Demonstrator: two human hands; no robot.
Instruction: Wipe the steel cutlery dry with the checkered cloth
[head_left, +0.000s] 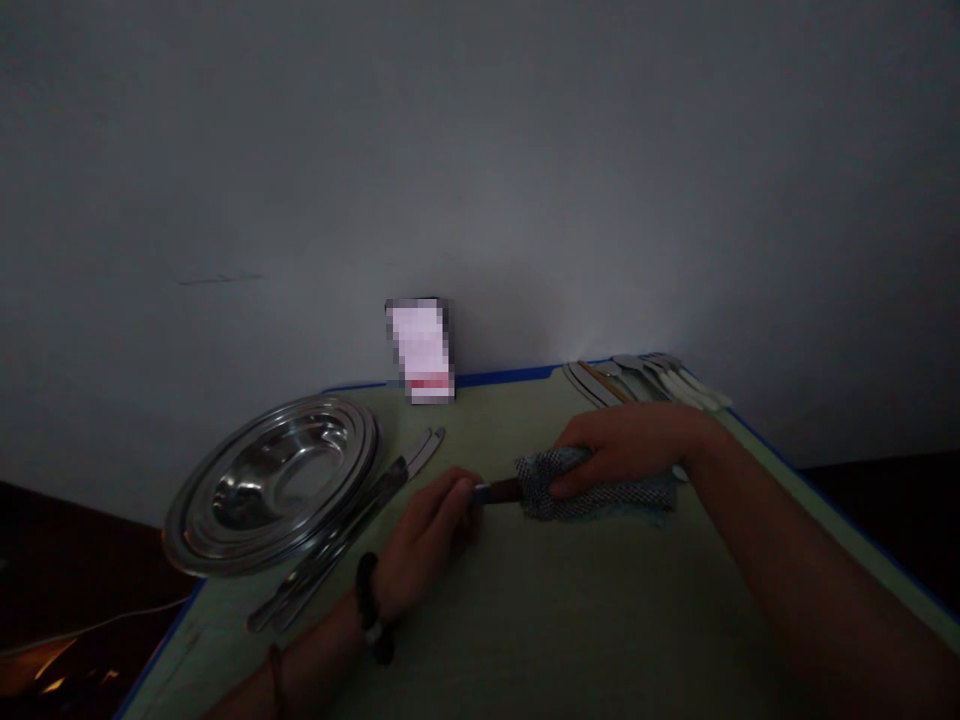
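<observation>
My left hand (431, 530), with a dark beaded bracelet on its wrist, is closed around the handle end of a knife (504, 491). A short stretch of its flat blade shows between my hands; the rest goes into a grey-and-white checked cloth (541, 492). Holding that cloth over the blade is my right hand (630, 440), thumb in front and fingers mostly hidden behind. The blade's tip is covered. Left of my left hand, several metal knives (386, 485) lie in a slanted row beside stacked steel dishes (358, 430).
A phone (424, 345) with a blurred screen leans on the wall behind the pale green table (555, 620). At the back right lie several knives (589, 385) and white-handled cutlery (694, 390). Blue trim (510, 377) marks the table's edge.
</observation>
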